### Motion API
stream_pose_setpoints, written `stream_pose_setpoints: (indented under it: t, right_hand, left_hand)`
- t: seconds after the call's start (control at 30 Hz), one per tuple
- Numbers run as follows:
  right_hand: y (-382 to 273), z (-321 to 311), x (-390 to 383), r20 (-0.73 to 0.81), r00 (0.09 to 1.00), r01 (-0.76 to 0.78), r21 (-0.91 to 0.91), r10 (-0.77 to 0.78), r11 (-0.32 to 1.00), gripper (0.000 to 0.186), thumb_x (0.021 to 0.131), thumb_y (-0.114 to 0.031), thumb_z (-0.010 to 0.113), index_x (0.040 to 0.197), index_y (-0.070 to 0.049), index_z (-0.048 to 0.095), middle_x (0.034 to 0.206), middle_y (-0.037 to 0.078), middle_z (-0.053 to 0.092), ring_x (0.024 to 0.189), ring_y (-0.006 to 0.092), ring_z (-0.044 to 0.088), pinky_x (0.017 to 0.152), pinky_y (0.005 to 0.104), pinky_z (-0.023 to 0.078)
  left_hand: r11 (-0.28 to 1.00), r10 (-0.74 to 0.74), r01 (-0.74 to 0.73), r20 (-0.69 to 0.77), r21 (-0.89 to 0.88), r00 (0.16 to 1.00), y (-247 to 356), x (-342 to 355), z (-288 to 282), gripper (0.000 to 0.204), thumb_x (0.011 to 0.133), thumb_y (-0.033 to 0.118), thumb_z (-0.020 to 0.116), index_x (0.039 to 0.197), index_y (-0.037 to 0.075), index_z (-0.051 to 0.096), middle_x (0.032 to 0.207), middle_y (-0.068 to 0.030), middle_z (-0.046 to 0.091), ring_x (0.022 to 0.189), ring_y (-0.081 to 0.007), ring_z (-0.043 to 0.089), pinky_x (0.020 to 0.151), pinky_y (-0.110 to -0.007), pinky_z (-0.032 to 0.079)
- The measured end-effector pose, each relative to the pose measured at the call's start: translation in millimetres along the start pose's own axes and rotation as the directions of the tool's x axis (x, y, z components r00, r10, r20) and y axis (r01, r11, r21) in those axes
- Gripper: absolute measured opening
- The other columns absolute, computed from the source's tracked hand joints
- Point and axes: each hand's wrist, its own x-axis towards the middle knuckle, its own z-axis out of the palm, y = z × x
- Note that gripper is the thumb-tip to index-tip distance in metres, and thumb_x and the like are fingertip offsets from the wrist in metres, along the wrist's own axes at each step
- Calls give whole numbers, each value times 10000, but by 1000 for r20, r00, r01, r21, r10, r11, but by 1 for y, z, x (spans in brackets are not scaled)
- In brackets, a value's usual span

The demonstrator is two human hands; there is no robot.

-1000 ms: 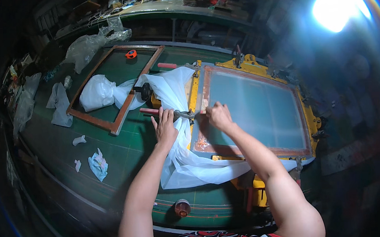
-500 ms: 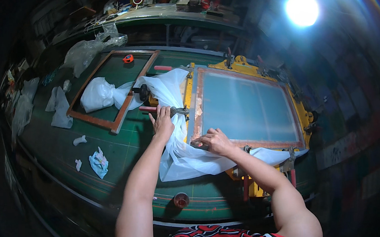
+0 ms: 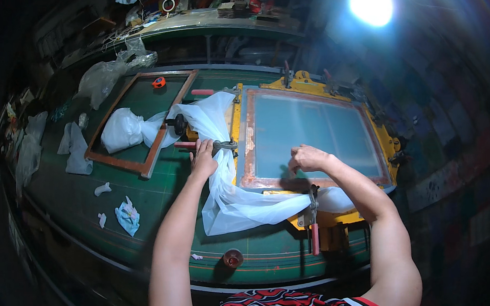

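Right fingers (image 3: 295, 159) curled, left fingers (image 3: 204, 145) across clamp (image 3: 224, 145)

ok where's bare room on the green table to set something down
Bare green table lies between the cup and the lower clamp, and between the crumpled cloth and left forearm. It's crowded at the left hand: the upper clamp, white sheet and black knob sit close.

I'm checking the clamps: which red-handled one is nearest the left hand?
The lower clamp on the left edge of the screen; only its red handle has the left hand at it.
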Motion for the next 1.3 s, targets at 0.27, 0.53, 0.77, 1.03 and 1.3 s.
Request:
stream_pose_setpoints:
  t: [0.27, 0.53, 0.77, 1.03, 1.3]
  right_hand:
    - [-66, 15, 89, -373, 922, 133, 54, -104, 990, 235, 848, -183, 672, 1047, -235, 784, 988, 24, 743, 1130, 241, 601, 924, 435, 500]
    - [-21, 29, -3, -124, 990, 65, -48, -70, 997, 295, 812, -207, 697, 1090, -253, 785, 926, 32, 718, 1087, 230, 610, 938, 436, 485]
    - [-49, 20, -126, -719, 626, -131, 284, 301, 950, 227, 854, -51, 714, 1079, -25, 737, 1023, 128, 739, 907, 323, 673, 797, 424, 547]
    - [-190, 75, -189, -282, 514, 120, 959, 810, 258, 286, 970, -158, 677, 1183, 32, 672, 989, 34, 689, 900, 112, 602, 789, 307, 504]
    - [-281, 119, -206, -60, 431, 502, 845, 901, -184, 514, 983, -48, 614, 1448, -71, 397, 1075, 89, 649, 868, 127, 647, 633, 256, 561]
  left_hand:
    - [983, 70, -66, 23, -169, 997, -5, -17, -5, 725, 797, -23, 497, 1521, -17, 454, 1639, -203, 342, 1541, -388, 280, 1252, -449, 267]
    - [865, 102, -67, 43, -497, 994, -42, -155, -46, 623, 778, -116, 482, 1397, -76, 545, 1454, -196, 528, 1375, -316, 528, 1153, -368, 412]
    - [649, 38, 286, 405, -705, 914, -55, -294, -15, 592, 772, -176, 502, 1338, -21, 577, 1340, -123, 584, 1276, -247, 600, 1064, -352, 490]
    - [824, 98, -24, 100, -566, 990, -17, -364, 57, 848, 679, -20, 792, 1453, 7, 446, 1404, -173, 498, 1357, -328, 497, 1154, -427, 408]
    - [538, -259, 132, -14, -832, 966, 10, -369, 125, 785, 732, 83, 895, 1396, 33, 479, 1276, -120, 596, 1184, -247, 605, 1033, -365, 492]
